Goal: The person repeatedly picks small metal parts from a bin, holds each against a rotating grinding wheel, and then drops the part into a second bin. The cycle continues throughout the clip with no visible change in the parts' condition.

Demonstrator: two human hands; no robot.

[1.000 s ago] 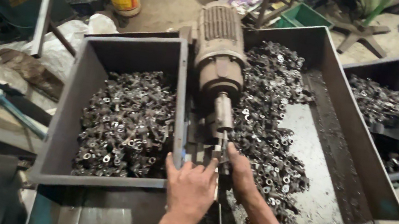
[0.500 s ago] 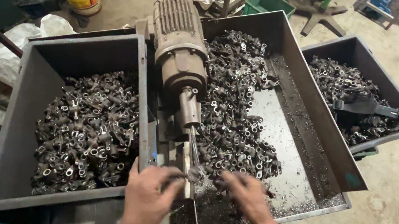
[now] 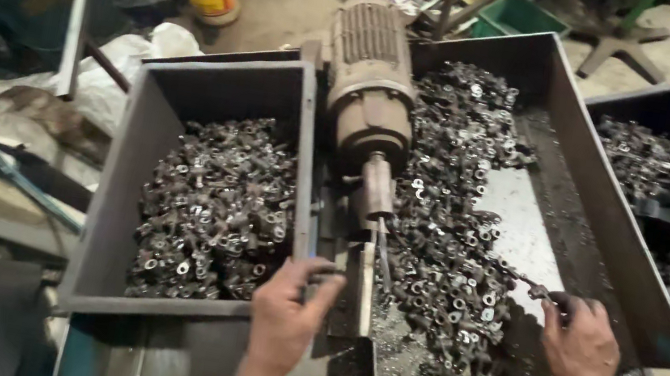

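Here the left hand rests with fingers curled on the machine bed just below the motor, gripping nothing that can be made out. To the right of the motor, the right hand pinches a small metal part at its fingertips, just above the pile of metal parts in the middle tray. Left of the motor sits another bin of parts.
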